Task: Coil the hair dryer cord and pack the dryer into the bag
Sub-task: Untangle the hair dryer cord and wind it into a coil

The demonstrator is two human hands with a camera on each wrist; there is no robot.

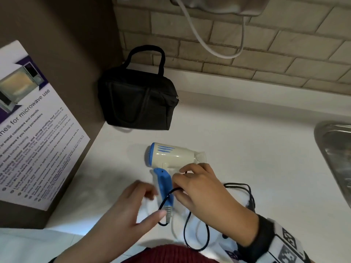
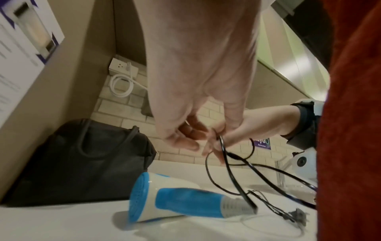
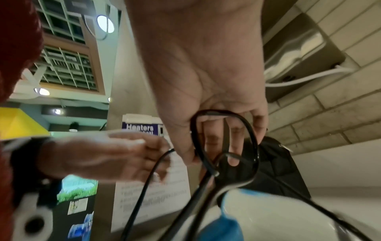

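A white counter (image 1: 237,130) seen from above; a cream and blue dryer (image 1: 171,155) lies on its side near the middle, its barrel pointing right and its blue folding handle (image 1: 163,184) pointing toward the person; a black cord (image 1: 197,230) leaves the grey collar at the handle's end and trails in loose loops over the counter to the right, with its plug (image 2: 296,215) lying flat beside the handle end; the right hand (image 1: 205,188) hovers just right of the handle, fingers curled, with a loop of cord hooked around them, as the right wrist view shows plainly; the left hand (image 1: 131,207) sits just left of the handle, blurred, fingers loosely curled and close to the cord; whether it is pinching the cord cannot be told; a black bag (image 1: 138,103) with two carry handles stands upright at the back left corner, well apart from the dryer, its zip looking closed; a microwave notice (image 1: 32,130) is fixed to the brown panel on the left; the edge of a steel sink (image 1: 334,158) shows on the right; a white cable (image 1: 209,40) hangs against the tiled wall behind.
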